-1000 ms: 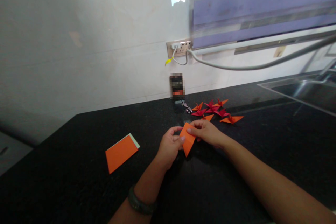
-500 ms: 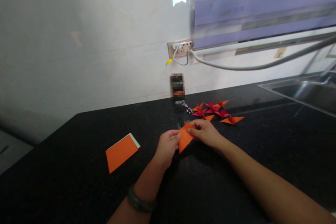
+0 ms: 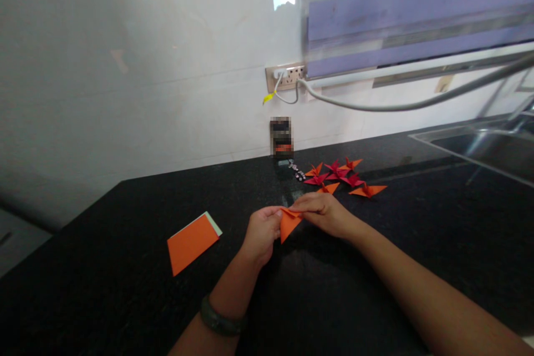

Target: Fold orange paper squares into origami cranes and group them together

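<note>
A folded orange paper piece (image 3: 288,223) is pinched between both hands just above the black countertop (image 3: 125,289). My left hand (image 3: 262,231) grips its left edge with closed fingers. My right hand (image 3: 324,212) holds its top edge from the right, fingers pressed together. The paper now shows as a small downward-pointing triangle. A stack of flat paper sheets (image 3: 192,241), orange on top, lies to the left of my hands.
Several finished red and orange folded paper figures (image 3: 344,176) sit behind my hands. A small dark box (image 3: 281,137) leans on the wall, under a power socket (image 3: 286,77) with a white cable (image 3: 375,105). A sink (image 3: 484,147) is at the right.
The orange paper has been folded down from a larger kite-like shape into a smaller triangle. Both hands have kept hold of it and shifted slightly left and closer together.
</note>
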The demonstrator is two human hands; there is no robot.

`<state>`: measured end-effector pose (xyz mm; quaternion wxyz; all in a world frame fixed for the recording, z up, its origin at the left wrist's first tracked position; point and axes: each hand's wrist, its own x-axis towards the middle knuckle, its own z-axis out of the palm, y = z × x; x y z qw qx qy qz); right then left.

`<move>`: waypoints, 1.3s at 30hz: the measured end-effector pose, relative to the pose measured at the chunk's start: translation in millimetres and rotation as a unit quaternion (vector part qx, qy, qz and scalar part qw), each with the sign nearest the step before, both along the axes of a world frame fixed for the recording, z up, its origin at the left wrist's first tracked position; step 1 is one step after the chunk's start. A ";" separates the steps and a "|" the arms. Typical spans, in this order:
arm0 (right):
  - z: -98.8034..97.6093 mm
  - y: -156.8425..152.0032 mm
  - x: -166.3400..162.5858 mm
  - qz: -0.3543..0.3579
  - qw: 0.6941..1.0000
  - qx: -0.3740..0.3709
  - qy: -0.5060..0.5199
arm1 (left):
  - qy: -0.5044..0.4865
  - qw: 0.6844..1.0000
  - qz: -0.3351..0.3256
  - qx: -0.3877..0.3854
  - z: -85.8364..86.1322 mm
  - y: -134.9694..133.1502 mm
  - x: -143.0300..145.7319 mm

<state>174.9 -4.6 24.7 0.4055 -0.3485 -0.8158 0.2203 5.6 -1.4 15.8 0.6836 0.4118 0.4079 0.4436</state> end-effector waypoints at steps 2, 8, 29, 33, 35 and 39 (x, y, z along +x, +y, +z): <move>1.3 -0.1 2.3 0.005 0.999 0.021 -0.033 | -0.012 1.000 0.000 -0.008 -0.2 0.9 -0.9; 4.3 -2.4 3.7 0.009 0.992 0.046 -0.114 | -0.048 0.998 -0.001 -0.026 2.9 0.4 -0.2; 11.1 -8.5 0.4 0.002 0.977 0.042 -0.210 | -0.033 0.998 0.026 -0.045 3.0 0.7 2.6; 12.8 -9.8 -0.9 0.008 0.979 0.039 -0.200 | -0.034 0.999 0.013 -0.036 0.8 1.5 1.6; 12.5 -10.4 -2.1 0.006 0.980 0.034 -0.194 | -0.029 0.999 0.007 -0.029 -0.1 1.8 1.0; 8.7 -9.9 -3.6 0.004 0.984 0.030 -0.173 | -0.019 0.999 0.022 -0.017 -1.7 2.3 -0.2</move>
